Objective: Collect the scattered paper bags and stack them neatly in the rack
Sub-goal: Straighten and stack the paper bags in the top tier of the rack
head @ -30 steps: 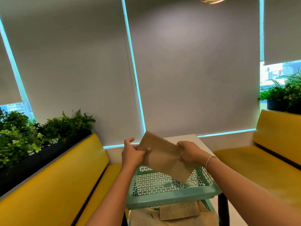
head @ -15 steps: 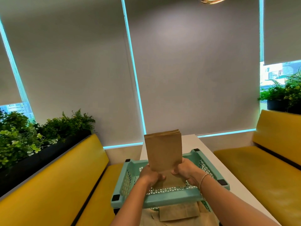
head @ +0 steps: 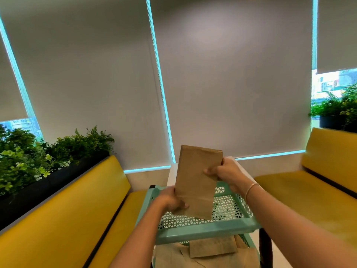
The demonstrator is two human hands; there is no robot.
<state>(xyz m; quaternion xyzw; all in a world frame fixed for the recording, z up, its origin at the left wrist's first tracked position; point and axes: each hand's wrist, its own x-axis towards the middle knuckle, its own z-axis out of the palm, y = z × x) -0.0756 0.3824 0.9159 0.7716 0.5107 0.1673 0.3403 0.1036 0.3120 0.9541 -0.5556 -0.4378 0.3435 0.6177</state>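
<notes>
The left hand [head: 172, 200] is gripping the lower left corner of a flat brown bag [head: 197, 180], thumb in front and fingers behind. The right hand [head: 224, 171] is pinching the bag's right edge near the top. The bag is being held nearly upright, tilted slightly, just above the top tier of the mint rack [head: 204, 229]; its lower edge is hanging over the perforated tray without clearly touching it.

Step in hand, as judged: placing this bag in the top tier, which is showing no other bags. The next move calls for laying the bag flat, squaring it to the tray walls, then letting go with both hands.

More bags [head: 210, 250] are lying loosely overlapped below the top tier; whether they are resting on a lower tier cannot be told.

The rack is standing at the near end of a white table [head: 172, 171]. Yellow benches [head: 77, 209] are flanking it, with plants [head: 38, 151] behind the left one and grey blinds [head: 231, 74] covering the windows.
</notes>
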